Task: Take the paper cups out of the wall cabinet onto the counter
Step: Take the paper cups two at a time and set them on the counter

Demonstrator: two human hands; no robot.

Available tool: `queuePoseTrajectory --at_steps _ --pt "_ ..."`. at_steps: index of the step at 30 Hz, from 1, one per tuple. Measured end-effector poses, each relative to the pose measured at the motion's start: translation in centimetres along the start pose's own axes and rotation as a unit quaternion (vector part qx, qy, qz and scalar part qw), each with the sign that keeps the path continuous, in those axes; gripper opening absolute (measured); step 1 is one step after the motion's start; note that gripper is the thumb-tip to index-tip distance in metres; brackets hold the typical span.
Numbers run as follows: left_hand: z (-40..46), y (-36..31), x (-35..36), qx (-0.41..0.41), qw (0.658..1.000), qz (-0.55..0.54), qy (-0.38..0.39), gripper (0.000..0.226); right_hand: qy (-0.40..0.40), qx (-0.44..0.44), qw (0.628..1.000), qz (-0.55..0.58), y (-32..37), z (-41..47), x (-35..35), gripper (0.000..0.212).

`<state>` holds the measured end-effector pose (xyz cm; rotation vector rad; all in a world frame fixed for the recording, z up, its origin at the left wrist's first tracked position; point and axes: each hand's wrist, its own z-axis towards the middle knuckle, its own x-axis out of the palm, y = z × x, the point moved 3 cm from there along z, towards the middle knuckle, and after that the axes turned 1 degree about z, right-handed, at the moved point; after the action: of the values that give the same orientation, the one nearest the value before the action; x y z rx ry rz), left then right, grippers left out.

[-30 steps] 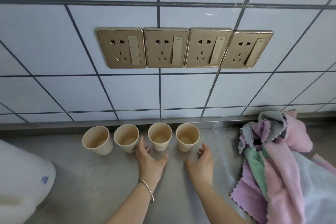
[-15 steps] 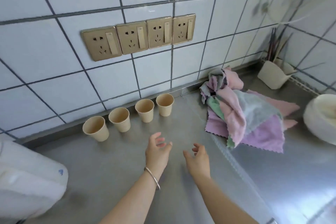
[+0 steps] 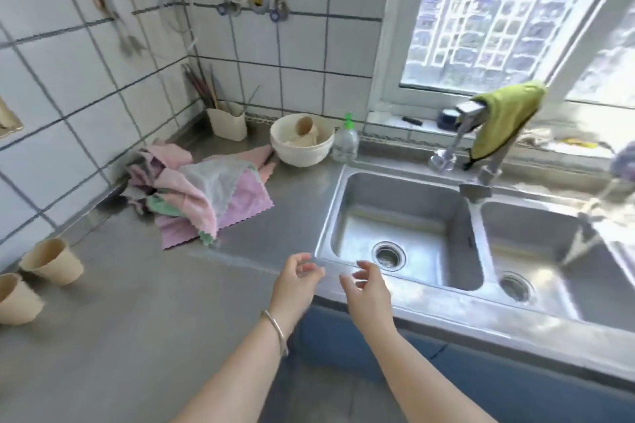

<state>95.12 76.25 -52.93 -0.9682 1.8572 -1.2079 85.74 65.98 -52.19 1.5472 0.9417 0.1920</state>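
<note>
Two bare forearms reach forward over the front edge of a stainless steel table point(image 3: 144, 302), near the corner of a double sink point(image 3: 405, 216). The left hand point(image 3: 295, 280), with a thin bangle point(image 3: 275, 330) on its wrist, and the right hand point(image 3: 367, 288) hover side by side in the air, close together but not touching. The fingers of both hands are loosely curled and hold nothing; they look released, as though free for a next reach.

Two paper cups point(image 3: 51, 261) are visible at the far left edge, upright on the table close to the tiled wall, one partly cut off by the frame. They seem set in a row against the wall to stay out of the working area. No wall cabinet is in view.

A heap of pink, grey and green cloths point(image 3: 206, 196) lies between the cups and the sink. Behind it stand a cream utensil holder point(image 3: 227, 122), a white bowl point(image 3: 302, 144) with what looks like a cup lying in it, and a clear soap bottle point(image 3: 345, 141). A yellow-green cloth point(image 3: 505, 117) hangs over the tap.

Compared with half a second earlier, the view has swung right: four cups in a row and the wall sockets were then in front of the hands, and now the sink fills the right half while the cups sit well apart at the left. Both hands were empty then too.
</note>
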Motion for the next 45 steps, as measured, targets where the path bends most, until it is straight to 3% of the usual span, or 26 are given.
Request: queuePoseTrajectory --at_steps 7,16,21,26,33,40,45 --pt "-9.0 -4.2 25.4 0.036 0.968 0.06 0.24 0.028 -0.176 0.07 0.981 0.052 -8.1 -3.0 -23.5 0.033" --pt "-27.3 -7.5 50.6 0.1 0.904 0.059 0.412 0.025 -0.405 0.115 0.904 0.074 -16.3 -12.7 -49.9 0.029" --pt "-34.8 -12.2 59.7 0.154 0.848 0.05 0.505 0.021 -0.507 0.099 0.853 0.07 -16.6 -16.5 -61.1 0.026" --pt "-39.8 -19.4 68.0 0.267 0.783 0.058 0.559 0.02 -0.588 0.067 0.806 0.023 -14.8 -17.4 -71.1 0.028" --pt "-43.9 -29.4 77.9 0.328 0.705 0.04 0.627 0.019 -0.687 0.032 0.726 -0.003 -10.6 -17.4 -83.5 0.028" --pt "-50.5 -38.5 86.3 0.333 0.673 -0.03 0.66 0.022 -0.732 -0.007 0.673 -0.104 -4.3 -19.8 -95.7 0.03" --pt "-56.0 -45.7 91.1 0.384 0.635 -0.081 0.666 0.023 -0.744 -0.044 0.646 -0.167 0.1 -23.2 -104.7 0.032"
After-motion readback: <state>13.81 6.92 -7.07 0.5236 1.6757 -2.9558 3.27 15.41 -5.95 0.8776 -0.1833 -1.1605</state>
